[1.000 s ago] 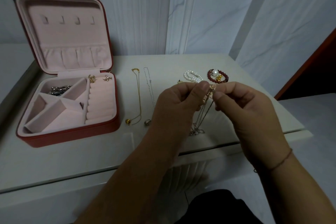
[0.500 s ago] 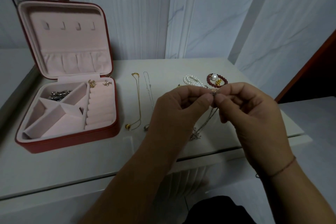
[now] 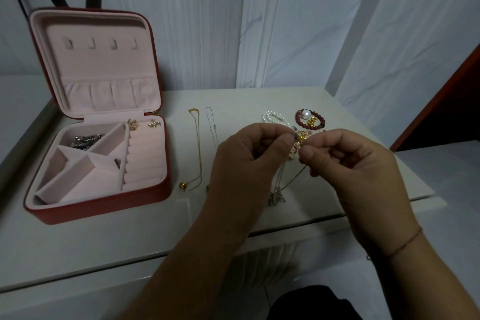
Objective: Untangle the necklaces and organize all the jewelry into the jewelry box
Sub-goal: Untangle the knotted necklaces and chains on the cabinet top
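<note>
**Now at the knot: both hands pinching the tangle**

Above the white tabletop (image 3: pixel 78 249), the left hand (image 3: pixel 249 161) and right hand (image 3: pixel 348 166) meet fingertip to fingertip on the tangled thin silver chain necklaces (image 3: pixel 282 178). Each hand pinches the snarl between thumb and forefinger, other fingers curled in. A small gold-and-pink cluster (image 3: pixel 298 141) shows between the fingertips; what it is I cannot tell. The chains hang down to a silver star-shaped pendant (image 3: pixel 276 197) near the table's front edge.

The red square jewelry box with pink lining (image 3: pixel 104 208) stands open at left, well apart from the hands; silver pieces (image 3: pixel 85 140) lie in its back-left compartment.

Between box and hands lie a gold chain necklace with round pendant (image 3: pixel 197 148) and a fine silver chain (image 3: pixel 211 127), side by side and straight. Behind the hands are a white pearl bracelet (image 3: pixel 272 118) and a dark red bead bracelet (image 3: pixel 310 119).

Risks, as judged:
- Pulling the two pinches apart would likely cinch the knot, not open it.
- The links look fine enough to kink or snap under a tug.
- The pendant's weight may draw the loops taut.
- If released carelessly, the bundle could slip off the front edge.
- A sweep of the left forearm could drag the straightened chains back into a snarl.
</note>
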A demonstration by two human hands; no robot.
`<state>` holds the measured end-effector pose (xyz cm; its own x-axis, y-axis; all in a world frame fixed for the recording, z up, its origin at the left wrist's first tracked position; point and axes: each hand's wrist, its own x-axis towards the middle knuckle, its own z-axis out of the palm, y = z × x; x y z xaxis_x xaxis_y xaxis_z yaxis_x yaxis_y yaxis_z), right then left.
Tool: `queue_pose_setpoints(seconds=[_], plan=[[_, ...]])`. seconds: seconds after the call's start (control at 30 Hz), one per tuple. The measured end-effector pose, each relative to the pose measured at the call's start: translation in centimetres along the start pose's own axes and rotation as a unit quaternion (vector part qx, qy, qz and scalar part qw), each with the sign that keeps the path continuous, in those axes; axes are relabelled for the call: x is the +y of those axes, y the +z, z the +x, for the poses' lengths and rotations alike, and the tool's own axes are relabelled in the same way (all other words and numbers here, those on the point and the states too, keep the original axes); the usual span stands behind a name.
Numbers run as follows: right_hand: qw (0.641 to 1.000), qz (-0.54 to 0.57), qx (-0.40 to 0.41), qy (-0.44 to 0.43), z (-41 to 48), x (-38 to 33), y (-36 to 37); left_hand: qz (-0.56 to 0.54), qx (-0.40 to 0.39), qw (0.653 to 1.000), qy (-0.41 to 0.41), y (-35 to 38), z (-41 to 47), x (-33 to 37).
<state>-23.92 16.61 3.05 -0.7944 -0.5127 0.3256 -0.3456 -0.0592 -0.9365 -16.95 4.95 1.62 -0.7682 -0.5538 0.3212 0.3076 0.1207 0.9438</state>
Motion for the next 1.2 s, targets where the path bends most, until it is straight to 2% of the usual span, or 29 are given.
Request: queue_pose_setpoints(seconds=[0.2, 0.53, 0.8, 1.0, 1.2], plan=[[1.000, 0.000, 0.008, -0.007, 0.1, -0.1, 0.1, 0.043, 0.002, 0.999, 0.016, -0.1, -0.1, -0.3], [0.998, 0.036, -0.040, 0.013, 0.2, 1.0, 0.0, -0.037, -0.013, 0.999, -0.025, 0.4, -0.2, 0.0], [0.997, 0.076, -0.023, -0.001, 0.2, 0.8, 0.1, 0.017, -0.021, 1.000, -0.004, 0.2, -0.2, 0.0], [0.997, 0.080, -0.002, 0.020, 0.3, 1.1, -0.3, 0.043, -0.017, 0.999, 0.015, 0.2, -0.3, 0.1], [0.996, 0.071, -0.044, 0.015, 0.2, 0.7, -0.3, 0.032, -0.021, 0.999, 0.007, 0.2, -0.4, 0.3]])
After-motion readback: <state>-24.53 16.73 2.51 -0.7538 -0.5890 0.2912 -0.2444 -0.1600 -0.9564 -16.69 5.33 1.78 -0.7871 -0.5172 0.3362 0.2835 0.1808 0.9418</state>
